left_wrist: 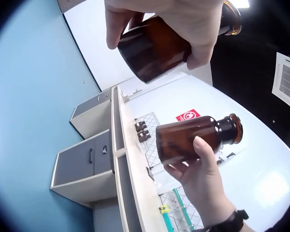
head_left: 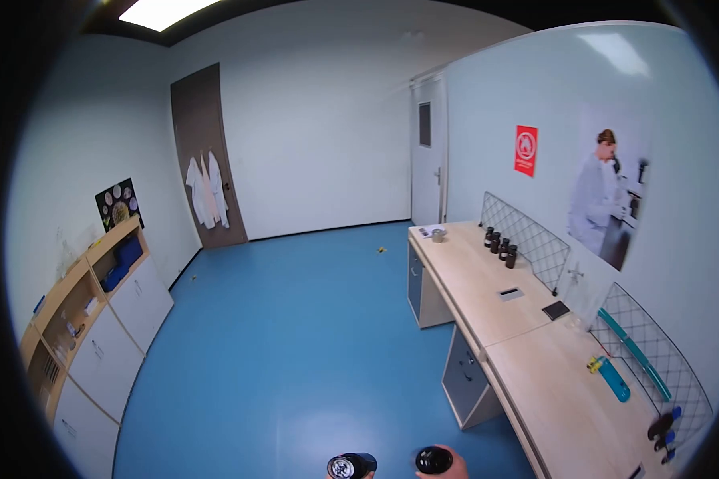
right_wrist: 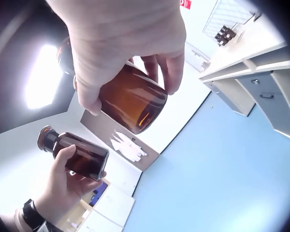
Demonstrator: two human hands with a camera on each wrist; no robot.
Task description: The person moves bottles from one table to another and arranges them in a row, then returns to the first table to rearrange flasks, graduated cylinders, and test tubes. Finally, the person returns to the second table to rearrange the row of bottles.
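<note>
I hold two brown glass bottles in the air above the blue floor (head_left: 295, 335). My left hand (left_wrist: 158, 35) grips one brown bottle (left_wrist: 154, 53) round its body, thumb on one side and fingers on the other. The right hand (right_wrist: 129, 89) grips the second brown bottle (right_wrist: 133, 106) the same way. In the head view only the two dark bottle tops show at the bottom edge, the left bottle (head_left: 351, 465) beside the right bottle (head_left: 434, 461), a little apart. Both bottles lie tilted, necks pointing away from the palms.
A long wooden desk (head_left: 495, 295) runs along the right wall, with several small dark bottles (head_left: 499, 243), wire grid panels (head_left: 527, 239) and a blue bottle (head_left: 615, 379). Shelves and white cabinets (head_left: 112, 319) line the left wall. White coats (head_left: 206, 191) hang on a brown door.
</note>
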